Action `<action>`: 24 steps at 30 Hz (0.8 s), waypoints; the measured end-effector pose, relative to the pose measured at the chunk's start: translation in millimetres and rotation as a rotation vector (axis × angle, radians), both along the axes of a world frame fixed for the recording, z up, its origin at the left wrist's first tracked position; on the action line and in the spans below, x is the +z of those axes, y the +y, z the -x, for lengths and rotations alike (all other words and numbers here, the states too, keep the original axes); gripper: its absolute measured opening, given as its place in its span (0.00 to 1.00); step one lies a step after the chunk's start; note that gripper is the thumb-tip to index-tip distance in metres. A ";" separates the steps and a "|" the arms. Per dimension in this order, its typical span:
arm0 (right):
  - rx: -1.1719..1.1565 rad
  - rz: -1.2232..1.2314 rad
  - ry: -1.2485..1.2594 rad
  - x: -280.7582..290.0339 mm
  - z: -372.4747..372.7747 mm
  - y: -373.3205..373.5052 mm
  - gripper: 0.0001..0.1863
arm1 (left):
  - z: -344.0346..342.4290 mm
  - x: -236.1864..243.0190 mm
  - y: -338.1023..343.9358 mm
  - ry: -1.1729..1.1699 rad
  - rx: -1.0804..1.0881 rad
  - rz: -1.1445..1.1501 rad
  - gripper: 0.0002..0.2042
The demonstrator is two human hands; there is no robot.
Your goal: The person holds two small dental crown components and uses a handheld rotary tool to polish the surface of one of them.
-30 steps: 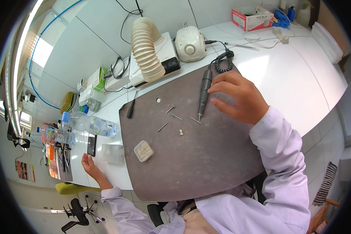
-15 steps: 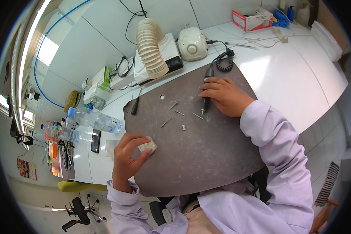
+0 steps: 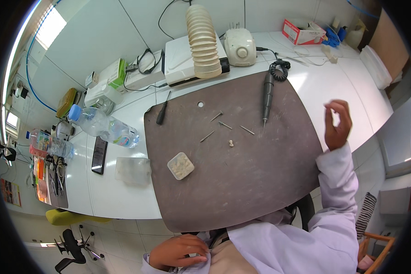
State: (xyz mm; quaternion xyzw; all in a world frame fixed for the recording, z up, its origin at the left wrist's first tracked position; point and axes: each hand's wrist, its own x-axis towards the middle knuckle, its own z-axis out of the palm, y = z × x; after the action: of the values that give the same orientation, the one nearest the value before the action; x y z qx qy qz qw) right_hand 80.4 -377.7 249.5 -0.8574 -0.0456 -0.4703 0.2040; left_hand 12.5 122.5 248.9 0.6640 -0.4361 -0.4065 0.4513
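Observation:
My right hand [image 3: 338, 123] is raised beyond the mat's right edge, fingers loosely bent, nothing visible in it. At the lower edge, my left hand [image 3: 180, 251] rests against the front of my lilac coat, fingers loosely curved and apparently empty. On the brown mat [image 3: 242, 182] lies a dark rotary handpiece [image 3: 267, 98], its thin tip toward me. Left of it are several loose metal burs [image 3: 225, 125] and a small cream tooth-like piece [image 3: 231, 143]. A small clear square box [image 3: 181, 165] of cream pieces sits at the mat's left side.
A screwdriver-like tool [image 3: 163, 108] lies at the mat's far left. Left of the mat are a clear lid-like tray [image 3: 132, 170], a phone [image 3: 99, 155] and water bottles [image 3: 116, 131]. Behind stand a ribbed suction hose [image 3: 203, 45] and a white control unit [image 3: 240, 48] with a coiled cord [image 3: 280, 70].
My right hand has let go of the handpiece and moved right. My left hand has left the square box and drawn back to my coat. The view has shifted.

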 end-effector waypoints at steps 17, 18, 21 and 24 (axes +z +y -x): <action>-0.691 -0.472 1.093 -147.6 254.2 88.6 0.35 | 149.9 -191.0 62.1 -0.486 1.341 -0.669 0.37; -0.677 -0.478 1.095 -147.8 253.6 86.1 0.35 | 154.0 -200.1 71.3 -0.516 1.305 -0.638 0.37; -0.680 -0.483 1.124 -146.6 252.8 84.3 0.35 | 157.4 -216.5 88.9 -0.532 1.276 -0.583 0.37; -0.691 -0.486 1.130 -142.0 250.5 84.7 0.33 | 148.6 -198.1 71.9 -0.383 1.374 -0.613 0.35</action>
State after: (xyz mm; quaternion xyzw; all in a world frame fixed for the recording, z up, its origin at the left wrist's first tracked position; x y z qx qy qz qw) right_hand -170.1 -293.0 107.5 -0.8658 0.4486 0.0124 0.2213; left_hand -136.1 194.3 50.8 0.9392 0.1350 -0.0160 0.3152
